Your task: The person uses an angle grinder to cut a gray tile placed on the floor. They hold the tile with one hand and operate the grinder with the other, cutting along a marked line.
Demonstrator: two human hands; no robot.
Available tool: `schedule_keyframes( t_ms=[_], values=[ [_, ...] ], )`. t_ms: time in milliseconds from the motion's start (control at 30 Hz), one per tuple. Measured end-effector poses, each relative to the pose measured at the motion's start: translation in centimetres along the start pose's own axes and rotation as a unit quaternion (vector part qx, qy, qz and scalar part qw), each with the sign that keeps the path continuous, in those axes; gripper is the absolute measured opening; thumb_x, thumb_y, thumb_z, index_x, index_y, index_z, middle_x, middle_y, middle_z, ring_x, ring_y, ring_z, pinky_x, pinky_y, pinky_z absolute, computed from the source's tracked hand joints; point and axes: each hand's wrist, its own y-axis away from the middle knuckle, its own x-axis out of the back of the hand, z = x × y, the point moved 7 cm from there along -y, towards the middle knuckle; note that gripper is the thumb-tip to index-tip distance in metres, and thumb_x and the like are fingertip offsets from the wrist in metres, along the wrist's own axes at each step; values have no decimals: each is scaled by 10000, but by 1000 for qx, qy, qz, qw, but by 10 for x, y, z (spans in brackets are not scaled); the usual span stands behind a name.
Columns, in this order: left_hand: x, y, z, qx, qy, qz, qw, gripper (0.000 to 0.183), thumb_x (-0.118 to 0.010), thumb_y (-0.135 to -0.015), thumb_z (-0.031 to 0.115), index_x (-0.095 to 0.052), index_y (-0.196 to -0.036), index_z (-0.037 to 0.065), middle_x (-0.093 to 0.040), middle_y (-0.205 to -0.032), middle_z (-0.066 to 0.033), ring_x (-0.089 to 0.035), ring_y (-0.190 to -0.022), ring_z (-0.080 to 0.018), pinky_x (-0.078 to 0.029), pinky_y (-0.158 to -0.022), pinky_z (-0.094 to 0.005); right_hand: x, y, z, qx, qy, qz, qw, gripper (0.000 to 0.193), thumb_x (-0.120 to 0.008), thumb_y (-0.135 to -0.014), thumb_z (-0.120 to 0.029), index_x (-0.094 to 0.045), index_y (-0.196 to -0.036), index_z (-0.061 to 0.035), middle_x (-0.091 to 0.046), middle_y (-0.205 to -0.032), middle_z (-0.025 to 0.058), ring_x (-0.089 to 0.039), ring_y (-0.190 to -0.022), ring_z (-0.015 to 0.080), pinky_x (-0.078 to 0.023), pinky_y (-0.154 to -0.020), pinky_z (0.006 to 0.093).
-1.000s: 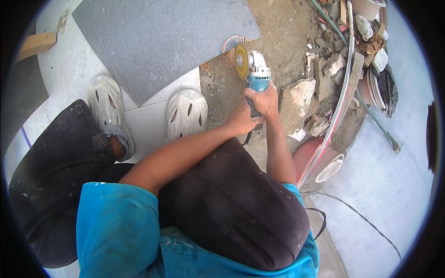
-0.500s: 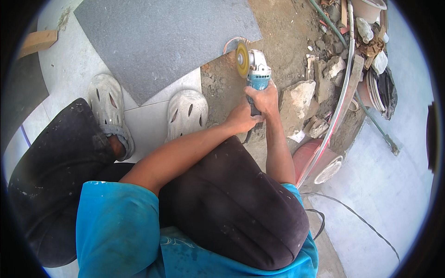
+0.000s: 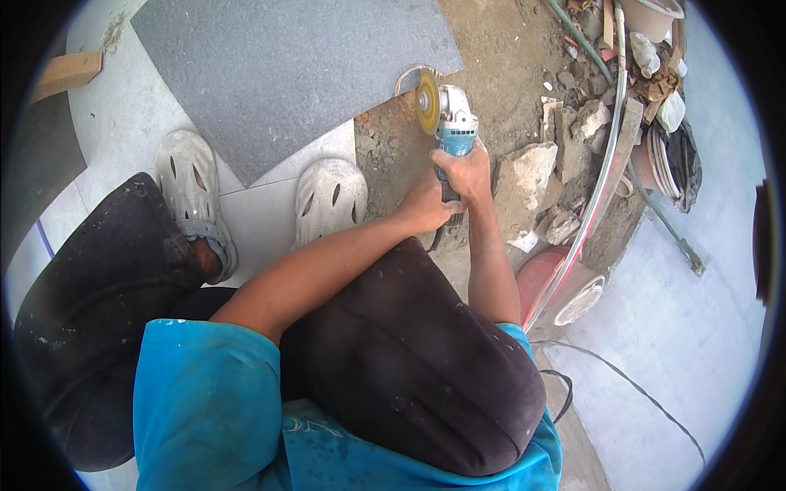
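Note:
A teal and black angle grinder (image 3: 458, 141) with a yellowish cutting disc (image 3: 428, 101) is gripped in both hands. My right hand (image 3: 469, 173) wraps round its body just behind the metal gear head. Lower down, my left hand (image 3: 426, 204) holds the dark rear end of the handle. The disc stands at the near right edge of a large grey stone-look tile (image 3: 295, 69), beside a curved reddish line (image 3: 416, 74) at the tile's border. Whether the disc touches the tile, I cannot tell.
Bare sandy soil (image 3: 499, 57) lies right of the tile. Broken concrete chunks (image 3: 526, 176), a long pale strip (image 3: 602, 176), a green hose (image 3: 580, 37) and a reddish bucket (image 3: 557, 282) crowd the right. A black cable (image 3: 626, 376) crosses the pale floor. My shoes (image 3: 331, 200) flank the tile's near corner.
The grinder's disc end has shifted very slightly upward in the view. Both hands keep the same hold, and the tile has not moved.

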Motion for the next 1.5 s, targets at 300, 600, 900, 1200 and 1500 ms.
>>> schedule_keyframes(
  t_ms=[300,600,900,1200,1500],
  values=[
    [-2,-5,-3,4,6,6,1000,854,-831,-801,236,-322,-1431,-34,-546,-1350,-249,-539,-1278,-391,-430,-1062,-470,1,-3,0,-3,3,-1,1000,441,-775,-684,-231,-647,-1020,25,-720,-883,110,-674,-787,185,-548,-749,347],
    [0,-6,-6,9,-2,3,1000,855,-829,-803,254,-326,-1431,-37,-562,-1333,-252,-550,-1263,-400,-436,-1056,-465,-2,-4,1,0,1,-3,1000,412,-771,-692,-212,-646,-1013,14,-710,-872,94,-657,-769,166,-542,-734,337],
    [-5,14,-17,12,-205,-149,967,733,-723,-873,475,-505,-1267,-104,-609,-1229,-292,-607,-1153,-392,-473,-990,-454,4,28,34,-58,-71,-14,996,485,-781,-668,-209,-639,-1067,28,-714,-907,113,-680,-832,196,-539,-758,360],
    [149,-78,145,-306,-522,63,793,582,-760,-846,353,-576,-1348,125,-669,-1237,-102,-596,-1177,-276,-447,-1027,-456,35,93,116,-142,-327,115,927,267,-683,-755,-52,-607,-1001,18,-676,-786,108,-661,-644,190,-558,-617,333],
    [125,-170,156,-81,-723,-182,662,836,-901,-637,397,-565,-1363,158,-576,-1360,-149,-445,-1344,-311,-215,-1204,-521,17,121,109,-170,-401,110,893,327,-735,-735,-89,-618,-1018,26,-680,-814,101,-667,-701,181,-549,-657,332]
  ],
)
